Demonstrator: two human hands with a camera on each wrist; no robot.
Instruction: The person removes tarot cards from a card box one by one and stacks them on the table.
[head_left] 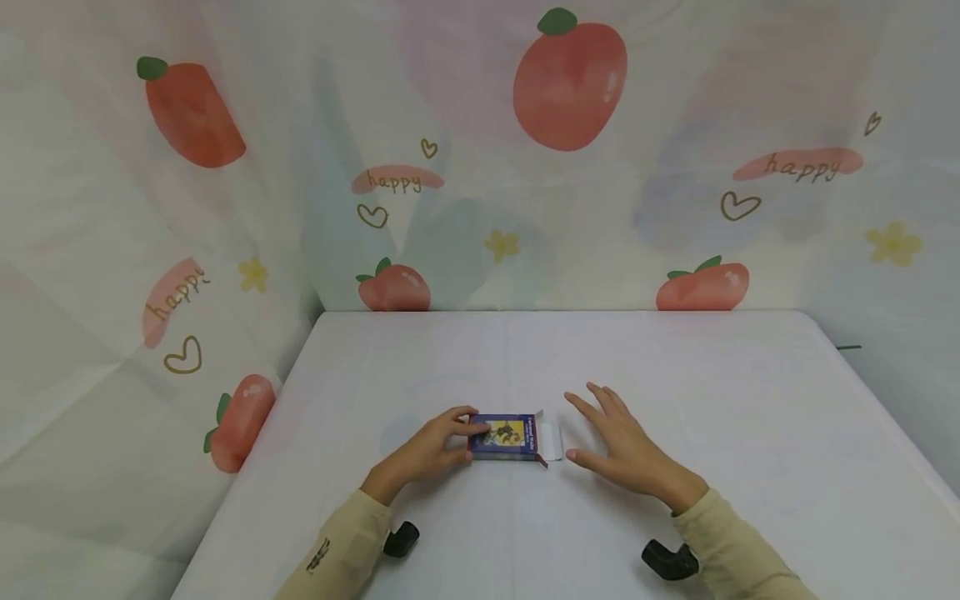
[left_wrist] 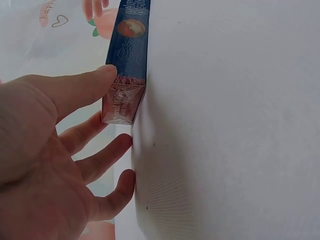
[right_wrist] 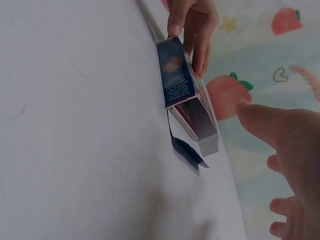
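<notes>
A blue tarot card box [head_left: 501,437] with a yellow picture panel lies on the white table, its right end open. My left hand [head_left: 431,443] grips the closed left end. In the left wrist view, the thumb presses one narrow side of the box [left_wrist: 129,47] near its closed end. White and dark flaps [right_wrist: 186,152] stick out from the open end, and an edge of something flat shows inside, too dim to make out fully. Just right of the flaps, my right hand [head_left: 626,454] hovers with fingers spread, apart from the box and holding nothing.
The white tabletop [head_left: 675,375] reaches back to a patterned cloth wall [head_left: 465,100] with printed fruit and hearts. Another cloth wall [head_left: 82,333] borders the left side. Black curved pieces [head_left: 402,540] sit by both wrists.
</notes>
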